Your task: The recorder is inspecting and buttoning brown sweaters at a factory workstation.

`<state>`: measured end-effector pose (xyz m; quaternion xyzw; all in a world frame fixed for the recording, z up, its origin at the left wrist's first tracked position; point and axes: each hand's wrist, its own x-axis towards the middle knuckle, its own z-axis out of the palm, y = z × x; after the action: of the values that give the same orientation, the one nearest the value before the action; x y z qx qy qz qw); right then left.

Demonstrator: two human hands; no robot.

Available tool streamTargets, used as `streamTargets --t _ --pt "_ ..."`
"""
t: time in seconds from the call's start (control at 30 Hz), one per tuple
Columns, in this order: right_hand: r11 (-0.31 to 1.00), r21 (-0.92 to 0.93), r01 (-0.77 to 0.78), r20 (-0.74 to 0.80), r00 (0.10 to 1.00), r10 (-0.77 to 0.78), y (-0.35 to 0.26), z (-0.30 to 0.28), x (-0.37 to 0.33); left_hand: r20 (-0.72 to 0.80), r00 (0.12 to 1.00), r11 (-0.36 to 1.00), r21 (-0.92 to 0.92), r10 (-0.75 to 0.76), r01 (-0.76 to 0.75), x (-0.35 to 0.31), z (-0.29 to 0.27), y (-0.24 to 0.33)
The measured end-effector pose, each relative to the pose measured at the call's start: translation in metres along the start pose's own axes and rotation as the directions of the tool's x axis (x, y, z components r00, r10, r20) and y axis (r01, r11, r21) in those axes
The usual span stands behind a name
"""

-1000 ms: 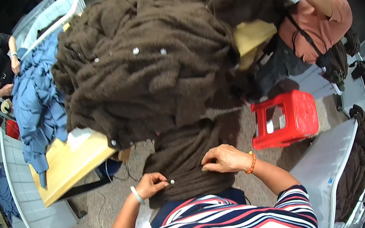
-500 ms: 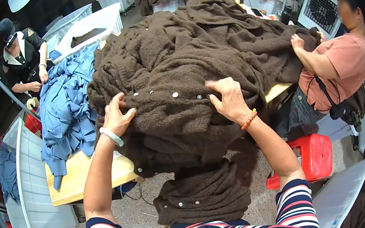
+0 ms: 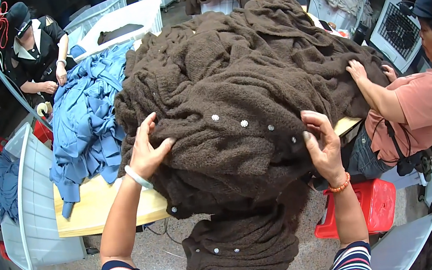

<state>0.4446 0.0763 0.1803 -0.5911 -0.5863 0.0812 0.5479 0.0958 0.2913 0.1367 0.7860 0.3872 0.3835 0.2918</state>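
Note:
A large heap of dark brown fuzzy knit garments point(image 3: 216, 53) covers the table before me. On the nearest one, a slanting row of pale, sparkly buttons point(image 3: 244, 123) lies between my hands. My left hand point(image 3: 147, 150), with a pale bangle at the wrist, rests against the knit on the left, thumb and fingers apart. At the garment's right side is my right hand point(image 3: 326, 145), wearing an orange bead bracelet. Its fingers are curved and apart from the thumb, fingertips at the fabric. Another brown knit piece point(image 3: 241, 241) with several buttons lies close to my body.
Blue garments point(image 3: 84, 108) lie on the left of the wooden table point(image 3: 111, 209). A person in black point(image 3: 38, 49) handles them. At right, a person in a pink shirt point(image 3: 425, 107) touches the heap. A red stool point(image 3: 378, 204) and a white bin point(image 3: 34, 202) stand nearby.
My right hand has moved right and nearer to me, its fingers now at the garment's side. The button row has shifted right and slants more. The whole view has shifted slightly.

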Motion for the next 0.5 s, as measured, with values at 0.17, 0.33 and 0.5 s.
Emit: streamTargets --t 0.17,0.33,0.5 --pt "0.841 -0.332 0.428 0.296 0.893 -0.338 -0.053 0.058 0.045 0.09 0.989 0.931 -0.334 -0.121 0.145 0.009 0.002 0.008" --pt "0.839 -0.379 0.391 0.399 0.887 -0.234 -0.004 0.09 0.065 0.113 0.892 0.898 -0.006 0.438 -0.44 -0.017 -0.003 0.092" --pt "0.973 0.21 -0.093 0.107 0.992 0.072 -0.008 0.061 0.071 0.237 0.873 0.879 0.12 0.427 -0.462 -0.044 -0.009 0.098"
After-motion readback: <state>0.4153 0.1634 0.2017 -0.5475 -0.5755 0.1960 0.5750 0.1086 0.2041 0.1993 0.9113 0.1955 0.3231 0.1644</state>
